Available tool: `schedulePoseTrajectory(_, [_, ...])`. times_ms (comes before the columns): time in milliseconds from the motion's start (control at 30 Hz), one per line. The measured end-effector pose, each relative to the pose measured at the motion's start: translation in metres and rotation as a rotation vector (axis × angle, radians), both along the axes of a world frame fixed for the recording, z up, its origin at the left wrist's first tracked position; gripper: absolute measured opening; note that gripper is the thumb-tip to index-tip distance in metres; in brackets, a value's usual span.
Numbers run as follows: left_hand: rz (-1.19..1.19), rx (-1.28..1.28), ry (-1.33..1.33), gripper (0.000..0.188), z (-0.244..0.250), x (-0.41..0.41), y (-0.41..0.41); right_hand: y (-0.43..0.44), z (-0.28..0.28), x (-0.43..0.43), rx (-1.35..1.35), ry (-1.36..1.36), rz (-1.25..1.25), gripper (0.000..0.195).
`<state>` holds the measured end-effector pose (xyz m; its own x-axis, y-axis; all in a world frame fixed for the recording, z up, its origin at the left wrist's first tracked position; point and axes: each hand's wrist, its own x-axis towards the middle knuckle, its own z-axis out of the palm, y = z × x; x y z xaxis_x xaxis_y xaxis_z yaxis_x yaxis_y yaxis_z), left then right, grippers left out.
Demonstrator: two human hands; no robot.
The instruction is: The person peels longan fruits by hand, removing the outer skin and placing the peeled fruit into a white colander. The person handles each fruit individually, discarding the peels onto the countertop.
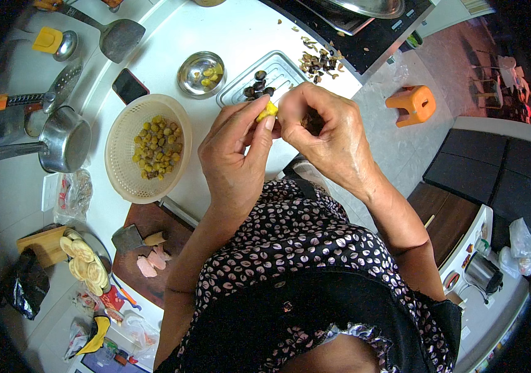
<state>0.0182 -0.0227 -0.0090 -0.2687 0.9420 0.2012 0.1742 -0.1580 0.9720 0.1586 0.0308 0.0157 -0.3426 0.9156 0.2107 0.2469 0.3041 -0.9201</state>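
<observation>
Between the thumb and forefinger of my left hand (239, 149) is a peeled yellow chestnut (267, 112). My right hand (328, 133) is close beside it, thumb and forefinger together, with something dark, perhaps shell, partly hidden in the palm; whether those fingers grip it I cannot tell. Beyond my hands, several dark unpeeled chestnuts (259, 86) lie on a ridged metal tray (274, 58). A small steel bowl (185, 77) holds yellow pieces. To the left stands a beige plastic colander (115, 154) with many peeled chestnuts (158, 144). Shell scraps (321, 63) are heaped by the tray's far right corner.
A phone (130, 86) lies behind the colander. A cleaver (127, 239) and pieces of raw meat (153, 262) rest on a brown cutting board (144, 214). The black cooktop (363, 49) is at the upper right. An orange stool (412, 105) stands on the floor.
</observation>
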Motion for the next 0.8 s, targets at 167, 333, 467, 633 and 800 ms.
schedulePoseTrajectory(167, [0.006,0.003,0.035,0.028,0.0002,-0.0007,0.0002,0.0014,0.0005,0.0010,0.001,-0.003,0.013,0.016])
schedulePoseTrajectory(333, [0.016,0.017,0.054,0.028,-0.0003,-0.0009,0.0010,0.0012,0.0009,0.0002,-0.002,-0.003,0.010,0.016])
schedulePoseTrajectory(467, [0.025,0.021,0.044,0.028,-0.0027,-0.0007,0.0012,0.0016,-0.0006,-0.0010,0.020,-0.005,0.009,0.015])
schedulePoseTrajectory(633, [0.044,0.031,0.108,0.028,-0.0037,-0.0011,0.0024,0.0017,0.0003,-0.0032,0.004,0.010,-0.019,0.015])
schedulePoseTrajectory(800, [0.044,0.010,0.055,0.026,-0.0039,-0.0014,0.0028,0.0022,0.0010,-0.0037,-0.051,0.007,-0.023,0.015])
